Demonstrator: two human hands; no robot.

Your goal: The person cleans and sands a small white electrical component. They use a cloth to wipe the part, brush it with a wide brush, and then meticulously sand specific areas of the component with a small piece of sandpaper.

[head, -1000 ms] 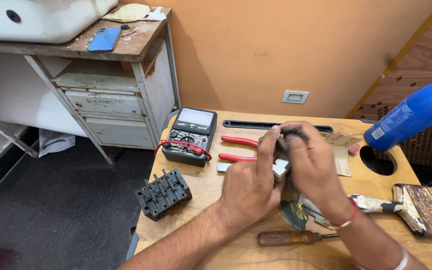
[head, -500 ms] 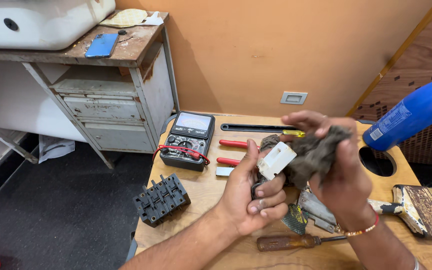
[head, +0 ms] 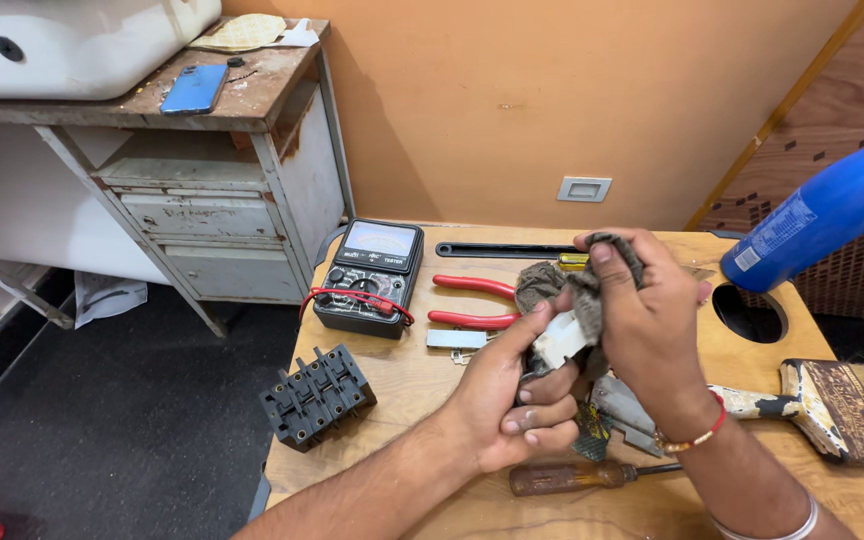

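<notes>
While a wooden-handled screwdriver [head: 577, 476] lies untouched at the near edge of the desk [head: 432, 385], the work itself goes on just above and beyond it. The left hand [head: 512, 400] has its grip closed around a small white part [head: 559, 340], thumb raised along its side, so the part is held in the air over the middle of the desk. The right hand [head: 647, 320] has its grip bunched around a grey rag [head: 577, 285] and presses the rag onto the top of the white part. Judging from this, the wiping is under way and not finished: the rag is on the part, and the part has not been set down. How clean it is cannot be told, since the fingers and cloth hide most of it.

To the near left sits a black terminal block [head: 317, 395], apart from both hands. To the right lies a worn paintbrush [head: 822, 405], and some metal pieces [head: 627, 410] rest below the right wrist. Farther back are red-handled pliers [head: 472, 302] and an analogue multimeter [head: 370, 278] with a red lead. At the far right a blue bottle [head: 822, 220] leans in over a round hole [head: 749, 313] in the desk.
</notes>
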